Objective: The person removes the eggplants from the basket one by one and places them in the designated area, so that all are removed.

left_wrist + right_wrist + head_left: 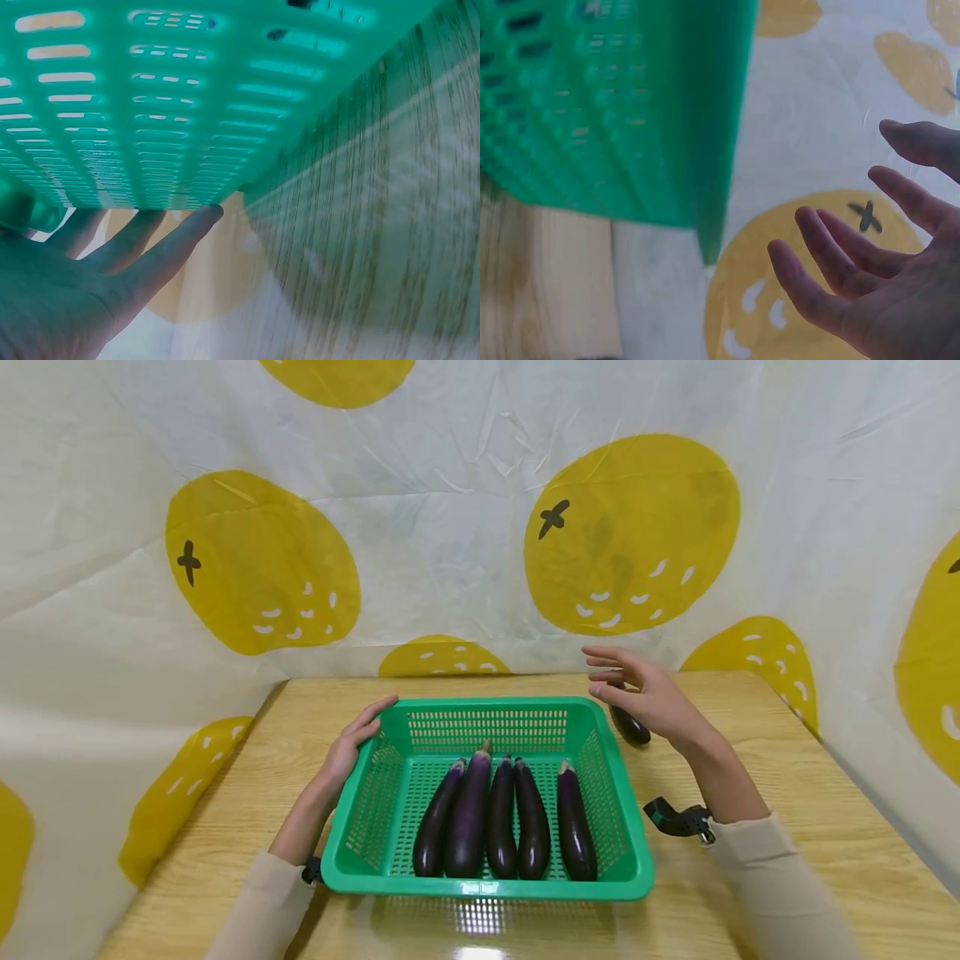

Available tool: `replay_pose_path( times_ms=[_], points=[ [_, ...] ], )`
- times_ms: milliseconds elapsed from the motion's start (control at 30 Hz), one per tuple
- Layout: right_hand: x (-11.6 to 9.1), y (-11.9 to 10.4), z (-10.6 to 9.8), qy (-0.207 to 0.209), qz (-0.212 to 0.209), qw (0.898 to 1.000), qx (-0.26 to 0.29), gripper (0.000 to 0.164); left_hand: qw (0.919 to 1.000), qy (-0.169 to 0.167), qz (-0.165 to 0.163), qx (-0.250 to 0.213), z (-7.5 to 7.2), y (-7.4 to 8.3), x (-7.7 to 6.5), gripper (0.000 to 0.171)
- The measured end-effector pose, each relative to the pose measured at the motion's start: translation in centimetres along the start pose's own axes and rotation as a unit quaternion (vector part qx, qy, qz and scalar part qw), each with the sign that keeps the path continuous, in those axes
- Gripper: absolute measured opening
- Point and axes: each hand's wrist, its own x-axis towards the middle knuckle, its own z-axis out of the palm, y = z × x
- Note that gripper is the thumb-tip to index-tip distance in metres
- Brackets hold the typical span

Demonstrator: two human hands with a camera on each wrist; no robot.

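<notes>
A green plastic basket (487, 887) stands on the table, with several dark purple eggplants (467, 827) lying side by side inside. One eggplant (576, 827) lies a little apart from the others, toward the basket's right wall. My left hand (347, 750) rests against the basket's left side near the back corner; in the left wrist view its fingers (161, 251) stretch along the perforated wall. Raised beyond the right rim, my right hand (637, 689) has parted, slightly bent fingers holding nothing. Partly hidden behind it, another eggplant (630, 727) lies outside the basket.
The wooden table (780, 777) extends around the basket. A white cloth (450, 560) with yellow fruit prints hangs behind the table and along its sides. A black wrist mount (678, 818) sticks out from the right wrist near the basket's right side.
</notes>
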Motion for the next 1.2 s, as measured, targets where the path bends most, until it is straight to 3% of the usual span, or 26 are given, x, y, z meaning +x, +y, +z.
replay_pose_path(
  times_ms=[433,667,867,1200],
  points=[
    [2.9,-5.2,1.8,-0.085,-0.014,0.996,0.019,0.051,1.0000,-0.008,-0.006,-0.003,0.0,0.1,0.0,0.051],
    [5.1,-7.8,4.4,-0.172,-0.026,0.984,0.049,0.050,1.0000,-0.005,-0.004,-0.005,-0.1,0.0,-0.2,0.051],
    [6.7,-8.4,7.6,-0.244,0.017,0.966,0.081,0.050,0.9998,-0.011,-0.003,-0.014,0.0,-0.2,-0.1,0.051],
    [7.8,-7.5,12.7,-0.330,0.142,0.928,0.101,0.053,0.9999,-0.005,-0.002,-0.014,0.0,0.1,-0.1,0.051]
  ],
)
